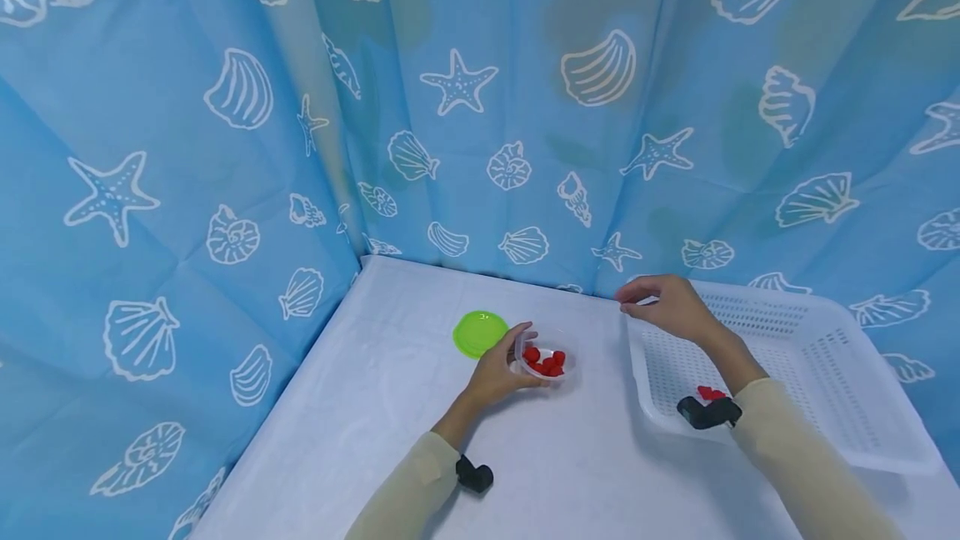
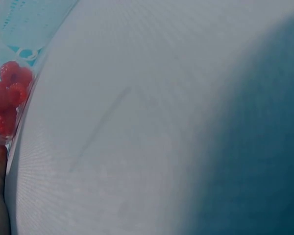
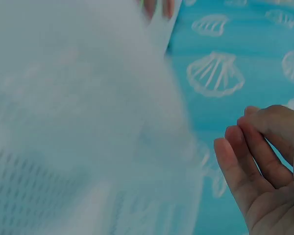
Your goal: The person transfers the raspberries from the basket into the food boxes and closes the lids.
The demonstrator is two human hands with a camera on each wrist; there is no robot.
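Observation:
My left hand [image 1: 495,369] grips a small clear round tub [image 1: 573,373] from its left side, fingers round the far wall and thumb at the near side. Several red raspberries [image 1: 551,365] lie in the tub. The left wrist view shows these raspberries [image 2: 12,90] through the clear wall, with only parts of the hand at the left edge. Over the left rim of a white perforated basket [image 1: 645,390] hovers my right hand [image 1: 667,305]. Its fingers are loosely bent, and nothing shows between them in the right wrist view. Red berries [image 1: 711,392] lie inside the basket, partly behind the right wrist's camera.
A bright green round lid [image 1: 480,334] lies flat on the white tabletop [image 1: 375,407], just beyond the left hand. Blue curtains [image 1: 480,132] with white shell and starfish prints hang along the table's back and left edges. The basket takes up the table's right side.

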